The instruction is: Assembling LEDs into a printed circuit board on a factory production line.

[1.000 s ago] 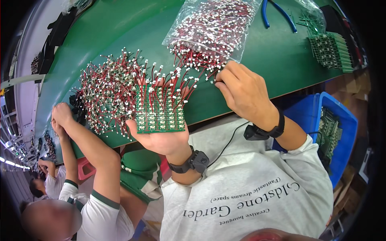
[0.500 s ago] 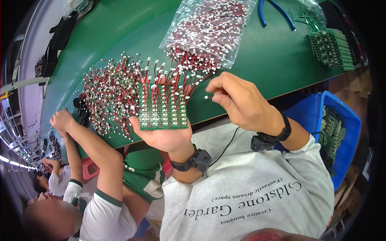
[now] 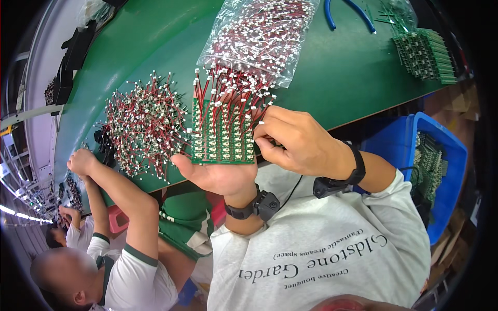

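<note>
My left hand (image 3: 220, 178) lies palm up under a green circuit board panel (image 3: 223, 150), bearing it with the thumb out at the left. Rows of small pale parts cover the panel. Red wire leads (image 3: 228, 106) with white plugs stand up from its far part. At the panel's right edge is my right hand (image 3: 301, 140), its thumb and forefinger pinched on a wire lead with a white plug (image 3: 261, 123); the lead's lower end is hidden by the fingers. Just beyond the panel, more leads spill from a clear plastic bag (image 3: 259, 39).
A heap of small boards with red leads (image 3: 148, 127) lies left on the green table (image 3: 342, 78). Blue-handled pliers (image 3: 330, 15) and stacked boards (image 3: 423, 54) are at the far right. A blue bin (image 3: 446, 192) holds boards. A co-worker's hands (image 3: 81, 161) work at the left.
My right hand has come left to the panel's right edge with the wire lead. The panel on my left hand has shifted slightly right, away from the heap.
</note>
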Available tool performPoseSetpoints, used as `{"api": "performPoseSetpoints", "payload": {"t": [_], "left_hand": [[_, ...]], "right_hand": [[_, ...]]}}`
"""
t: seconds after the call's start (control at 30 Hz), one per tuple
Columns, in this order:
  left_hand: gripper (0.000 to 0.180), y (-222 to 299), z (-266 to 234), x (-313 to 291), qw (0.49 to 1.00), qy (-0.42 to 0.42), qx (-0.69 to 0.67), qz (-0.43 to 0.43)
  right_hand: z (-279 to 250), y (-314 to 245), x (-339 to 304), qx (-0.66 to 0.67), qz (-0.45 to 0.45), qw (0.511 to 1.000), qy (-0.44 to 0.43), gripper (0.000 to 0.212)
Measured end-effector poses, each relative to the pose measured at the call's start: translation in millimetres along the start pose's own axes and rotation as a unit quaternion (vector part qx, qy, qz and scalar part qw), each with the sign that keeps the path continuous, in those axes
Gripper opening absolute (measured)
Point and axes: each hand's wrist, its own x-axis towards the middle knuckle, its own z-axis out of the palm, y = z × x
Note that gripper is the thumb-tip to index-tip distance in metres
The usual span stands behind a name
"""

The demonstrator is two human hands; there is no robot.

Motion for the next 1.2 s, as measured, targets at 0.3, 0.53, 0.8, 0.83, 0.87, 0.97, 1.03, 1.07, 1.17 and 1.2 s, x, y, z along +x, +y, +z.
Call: {"api": "performPoseSetpoints", "payload": {"t": [0.3,0.53,0.8,0.83,0.87,0.97,1.03,1.07,1.17,1.2], "left_hand": [[0.094,-4.7,3.6,-3.0,0.998,0.008,0.052,-0.033],[0.097,-10.6,10.9,-3.4,0.985,0.040,0.161,-0.052],[0.096,-7.7,10.2,-3.7,0.985,0.045,0.161,-0.053],[0.096,-7.1,10.2,-4.2,0.985,0.051,0.152,-0.056],[0.096,-6.5,10.1,-4.5,0.986,0.058,0.143,-0.060],[0.097,-6.6,9.9,-5.5,0.989,0.061,0.121,-0.066],[0.097,-5.9,11.9,-6.8,0.987,0.076,0.116,-0.076],[0.097,-5.4,12.5,-7.8,0.986,0.090,0.112,-0.085],[0.096,-4.6,8.2,-10.9,0.987,0.093,0.102,-0.086],[0.096,-4.2,8.5,-10.5,0.987,0.093,0.101,-0.085]], "right_hand": [[-4.1,-4.5,-1.2,-0.085,-0.022,0.996,-0.010,0.015],[-11.2,-4.2,0.3,-0.117,-0.030,0.990,-0.075,0.015],[-7.6,-8.5,-5.1,-0.170,-0.030,0.982,-0.079,0.016],[-8.0,-10.4,-4.6,-0.177,-0.029,0.982,-0.066,0.016],[-8.0,-11.2,-4.0,-0.184,-0.028,0.981,-0.054,0.016],[-5.8,-6.6,-6.2,-0.157,-0.043,0.986,-0.046,0.018],[-3.8,-1.5,-6.0,-0.153,-0.044,0.986,-0.042,0.019],[-2.7,0.0,-6.1,-0.148,-0.046,0.987,-0.036,0.020],[0.4,0.2,-6.5,-0.151,-0.052,0.987,-0.022,0.019],[0.8,-1.0,-6.5,-0.151,-0.053,0.987,-0.022,0.019]]}}
